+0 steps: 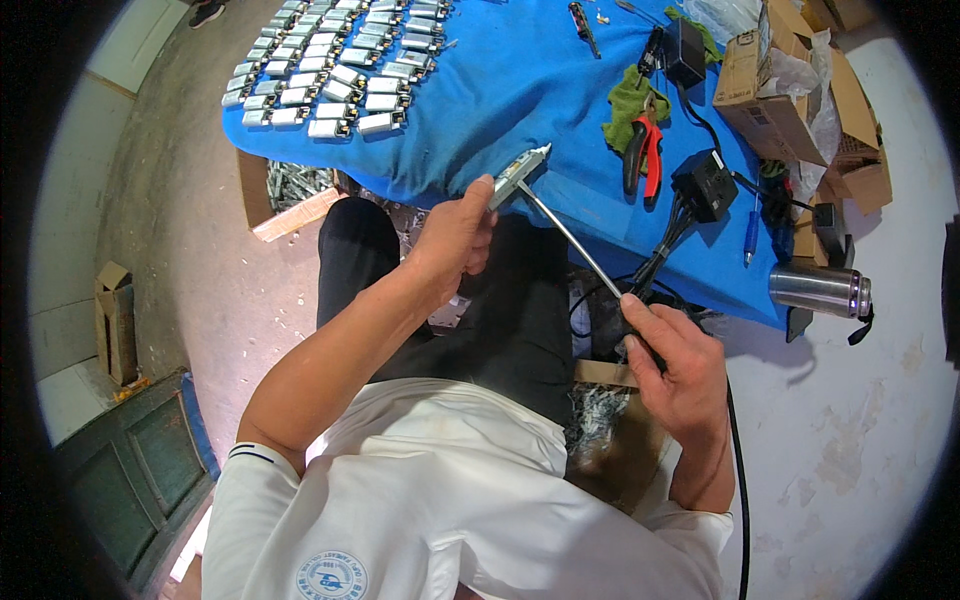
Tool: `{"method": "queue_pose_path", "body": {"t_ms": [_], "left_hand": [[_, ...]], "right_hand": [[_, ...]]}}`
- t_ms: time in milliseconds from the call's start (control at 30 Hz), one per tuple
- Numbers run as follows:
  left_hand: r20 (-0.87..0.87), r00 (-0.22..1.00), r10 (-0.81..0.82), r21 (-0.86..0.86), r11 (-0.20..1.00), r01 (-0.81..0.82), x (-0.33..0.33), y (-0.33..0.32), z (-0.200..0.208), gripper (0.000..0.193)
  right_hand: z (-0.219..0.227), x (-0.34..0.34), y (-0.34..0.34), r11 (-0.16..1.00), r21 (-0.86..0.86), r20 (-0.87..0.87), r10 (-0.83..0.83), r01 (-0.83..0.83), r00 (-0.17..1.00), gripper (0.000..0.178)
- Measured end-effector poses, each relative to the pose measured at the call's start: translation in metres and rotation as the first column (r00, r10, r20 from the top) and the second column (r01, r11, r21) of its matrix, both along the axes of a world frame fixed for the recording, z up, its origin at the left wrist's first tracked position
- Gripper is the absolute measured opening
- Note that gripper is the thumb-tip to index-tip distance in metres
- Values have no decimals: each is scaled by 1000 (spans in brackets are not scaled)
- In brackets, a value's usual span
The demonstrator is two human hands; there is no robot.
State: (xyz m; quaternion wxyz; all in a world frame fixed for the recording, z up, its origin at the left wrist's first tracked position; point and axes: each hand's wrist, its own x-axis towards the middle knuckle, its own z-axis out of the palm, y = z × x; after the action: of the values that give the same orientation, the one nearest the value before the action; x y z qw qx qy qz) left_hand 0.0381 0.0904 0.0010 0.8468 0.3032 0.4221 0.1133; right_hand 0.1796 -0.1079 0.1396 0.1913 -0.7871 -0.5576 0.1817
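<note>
My left hand [462,238] is closed around a flat, silver metal piece [515,178] with a pale pointed end, held just over the near edge of the blue-covered table [480,90]. In my right hand [680,365] is a tool with a long, thin silver shaft [575,242], like a screwdriver; its handle is mostly hidden by my fingers. The shaft slants up to the left, and its tip meets the side of the metal piece. Several rows of small silver metal cases [330,75] with dark and brass-coloured ends lie at the far left of the table.
Red-and-black pliers [648,160] lie by a green cloth [628,105]. Black power adapters [705,185] with cables, a blue pen [751,238] and a steel flask [815,290] are on the right. Cardboard boxes [765,100] stand behind; a box of metal parts [290,190] sits below the table's left edge.
</note>
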Motion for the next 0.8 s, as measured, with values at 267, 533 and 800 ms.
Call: {"method": "queue_pose_path", "body": {"t_ms": [267, 533, 800], "left_hand": [[4, 1000, -11, -45, 999, 12, 1, 2, 7, 48], [15, 999, -31, -59, 998, 32, 0, 4, 4, 48], [17, 1000, 15, -114, 993, -13, 2, 4, 3, 50]], "right_hand": [[-16, 7, 1, 992, 125, -72, -1, 10, 997, 37], [-6, 5, 4, 997, 41, 122, 66, -72, 990, 40], [-20, 7, 9, 992, 123, -101, 28, -15, 995, 39]]}}
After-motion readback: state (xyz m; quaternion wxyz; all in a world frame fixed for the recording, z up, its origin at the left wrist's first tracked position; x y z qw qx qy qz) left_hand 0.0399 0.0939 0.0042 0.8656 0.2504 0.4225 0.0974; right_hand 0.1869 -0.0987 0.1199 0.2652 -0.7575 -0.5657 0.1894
